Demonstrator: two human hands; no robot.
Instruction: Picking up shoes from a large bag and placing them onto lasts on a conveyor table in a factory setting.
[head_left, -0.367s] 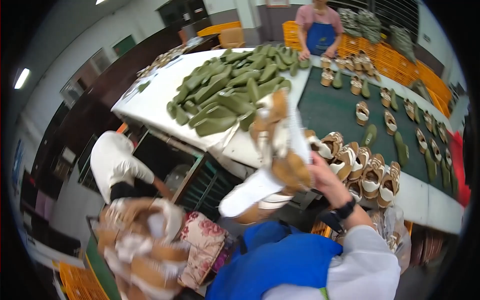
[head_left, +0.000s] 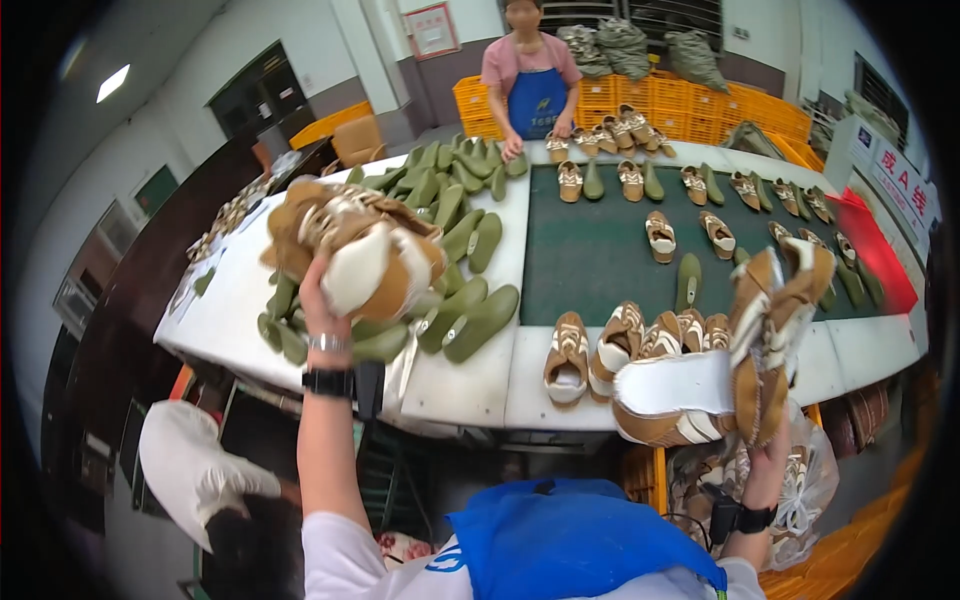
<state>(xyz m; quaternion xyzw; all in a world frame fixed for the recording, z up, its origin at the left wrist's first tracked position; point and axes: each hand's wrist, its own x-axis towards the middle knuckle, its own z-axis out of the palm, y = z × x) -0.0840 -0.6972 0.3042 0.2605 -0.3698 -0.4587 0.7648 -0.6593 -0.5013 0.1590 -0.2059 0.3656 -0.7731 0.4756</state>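
Tan-and-white shoes, bundled: 1 cluster (head_left: 350,250) gripped in raised left hand (head_left: 318,300) above green insoles (head_left: 470,320); another (head_left: 730,370) clutched by right hand (head_left: 765,460), soles outward, near tabletop (head_left: 470,380) edge.

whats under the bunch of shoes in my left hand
Under the bunch of tan shoes raised in the left hand lies a pile of green shoe lasts on the white table. The bunch covers the lasts directly beneath it.
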